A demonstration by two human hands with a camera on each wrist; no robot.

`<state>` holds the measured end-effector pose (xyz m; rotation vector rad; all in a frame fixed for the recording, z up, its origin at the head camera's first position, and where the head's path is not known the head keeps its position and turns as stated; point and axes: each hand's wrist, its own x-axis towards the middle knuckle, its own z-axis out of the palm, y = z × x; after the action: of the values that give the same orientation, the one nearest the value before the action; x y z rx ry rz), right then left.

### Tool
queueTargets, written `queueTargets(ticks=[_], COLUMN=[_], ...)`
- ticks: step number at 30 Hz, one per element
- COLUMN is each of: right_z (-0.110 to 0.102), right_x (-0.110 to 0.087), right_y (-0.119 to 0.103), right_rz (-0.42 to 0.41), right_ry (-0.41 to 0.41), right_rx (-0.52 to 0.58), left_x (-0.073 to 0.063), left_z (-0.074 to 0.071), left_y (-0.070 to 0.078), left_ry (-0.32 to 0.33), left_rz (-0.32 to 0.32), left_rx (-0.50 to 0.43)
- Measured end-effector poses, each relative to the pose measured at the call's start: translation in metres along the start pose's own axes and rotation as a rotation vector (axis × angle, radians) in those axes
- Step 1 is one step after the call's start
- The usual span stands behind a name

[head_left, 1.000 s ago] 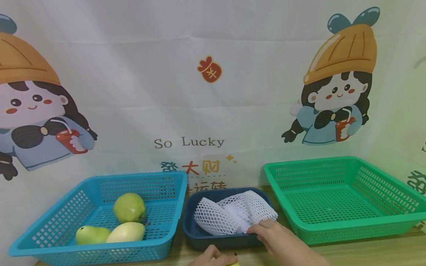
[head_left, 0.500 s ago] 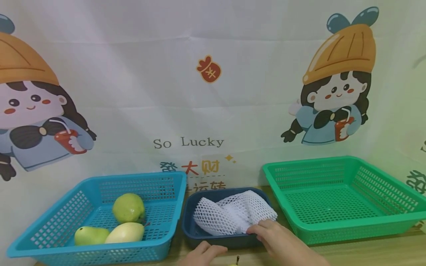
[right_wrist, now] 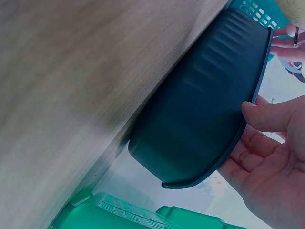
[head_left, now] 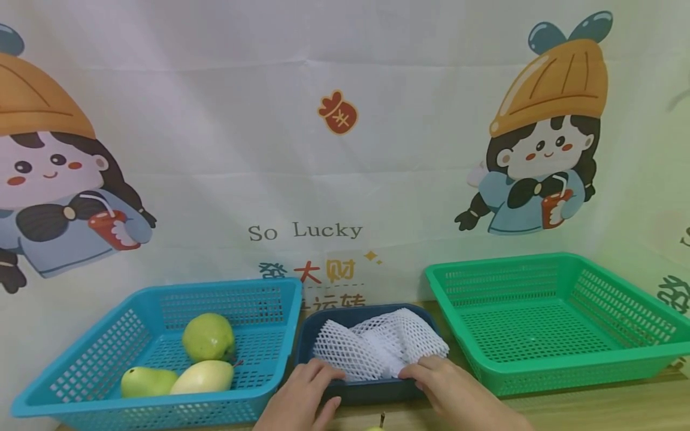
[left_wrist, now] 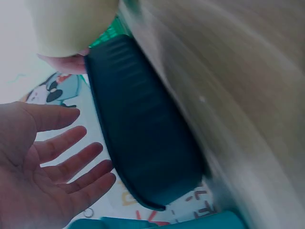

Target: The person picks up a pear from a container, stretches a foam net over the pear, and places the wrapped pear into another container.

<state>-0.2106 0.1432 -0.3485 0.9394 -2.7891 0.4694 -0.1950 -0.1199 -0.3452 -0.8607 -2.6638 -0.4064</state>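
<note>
A dark blue tray [head_left: 372, 392] stands on the table between two baskets, with crumpled white foam fruit netting [head_left: 377, 347] inside. My right hand [head_left: 453, 386] holds its front rim at the right; in the right wrist view the thumb lies outside the rim and the fingers inside. At the front left rim is my left hand [head_left: 302, 392], its fingers reaching over the edge near the netting. The left wrist view shows that hand's fingers [left_wrist: 71, 167] spread and loosely extended. A pale yellow pear [right_wrist: 293, 10] with a dark stem sits before the tray, mostly cut off in the head view.
At the left, a blue basket [head_left: 288, 353] contains a round green pear [head_left: 209, 338], a light green pear [head_left: 148, 383] and a pale yellow pear [head_left: 202, 377]. A green basket [head_left: 571, 359] stands at the right. A printed white cloth [head_left: 399, 179] hangs behind.
My left hand has let go of the pear at the bottom edge and moved left, then up to the tray's front rim. The right hand has stayed at the rim.
</note>
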Motion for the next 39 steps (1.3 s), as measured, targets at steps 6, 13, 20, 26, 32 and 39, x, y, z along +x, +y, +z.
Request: queueTargets(ticks=[6, 13, 20, 26, 32, 39], right_z=[0.000, 0.000, -0.001, -0.006, -0.019, -0.021], right_x=[0.001, 0.001, 0.001, 0.000, -0.004, -0.003], right_y=[0.000, 0.000, 0.000, -0.002, -0.001, 0.005], right_rz=[0.002, -0.011, -0.015, -0.013, -0.059, -0.186], right_ry=[0.002, 0.017, 0.020, 0.015, 0.140, 0.502], right_rx=[0.001, -0.010, -0.007, 0.022, 0.031, -0.077], left_x=[0.002, 0.003, 0.005, 0.005, 0.006, 0.005], left_z=[0.004, 0.005, 0.007, 0.008, 0.009, 0.009], left_y=[-0.005, -0.005, -0.003, -0.003, -0.003, -0.002], left_ry=[0.031, 0.023, 0.020, 0.040, 0.037, 0.059], left_rz=[0.034, 0.012, -0.034, -0.048, -0.052, -0.041], left_rx=[0.059, 0.033, 0.039, 0.050, 0.048, 0.052])
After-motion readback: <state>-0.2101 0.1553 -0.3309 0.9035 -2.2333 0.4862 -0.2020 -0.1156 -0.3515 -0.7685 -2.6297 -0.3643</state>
